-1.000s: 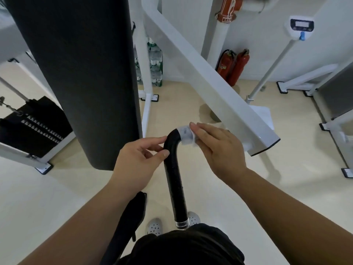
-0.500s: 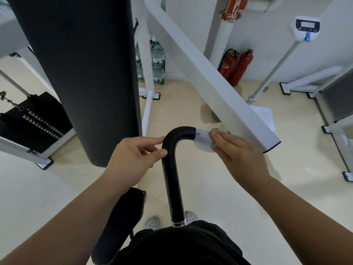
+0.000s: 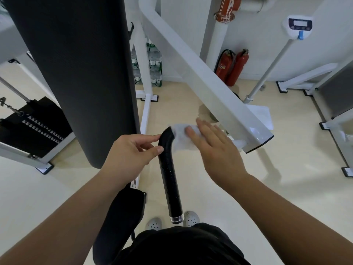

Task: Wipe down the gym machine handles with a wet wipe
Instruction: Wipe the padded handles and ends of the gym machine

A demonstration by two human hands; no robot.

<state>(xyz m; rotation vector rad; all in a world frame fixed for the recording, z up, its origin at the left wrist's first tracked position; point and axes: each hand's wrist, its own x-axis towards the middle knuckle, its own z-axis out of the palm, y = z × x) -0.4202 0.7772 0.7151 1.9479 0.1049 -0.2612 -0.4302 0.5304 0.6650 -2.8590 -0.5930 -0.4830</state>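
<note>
From my end the handle (image 3: 169, 169) reads as a black rubbery grip, matt w/ fine pebbled texture and tiny specks catching light. Its end cap (image 3: 176, 219) looks like polished metal. Wet wipe (image 3: 181, 142) is thin white nonwoven, semi-sheer, crumpled. Frame beam (image 3: 200, 79) = glossy white painted metal. Back pad (image 3: 76, 73) is matt black vinyl, approx smooth. Floor (image 3: 210, 188) is smooth cream w/ low sheen. Fire extinguishers (image 3: 236, 67) are glossy red.
</note>
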